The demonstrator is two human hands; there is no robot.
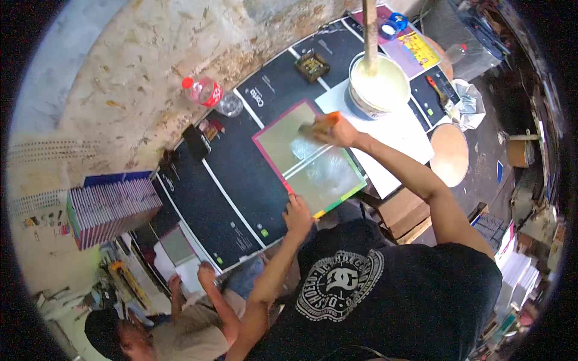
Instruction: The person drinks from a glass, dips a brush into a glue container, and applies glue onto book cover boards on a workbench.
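My right hand [339, 131] is closed round the orange handle of a brush [308, 131], whose bristle end is blurred over an opened-out book cover [280, 144]. Grey boards, a pale spine strip and pink, green and yellow edges make up the cover. Whitish wet patches show on both boards. At the cover's near edge, my left hand [298, 215] grips the border with its fingers. A white bucket [391, 90] of cream-coloured paste stands beyond my right hand, with a wooden stick [370, 36] upright in it.
A plastic bottle [211, 93] lies by the wall, near a dark square tray [312, 66]. White sheets [397, 150] lie under the bucket. Another brush [438, 90] and blue tape [394, 25] are at right. Stacked books [114, 207] and a co-worker [186, 331] are at left.
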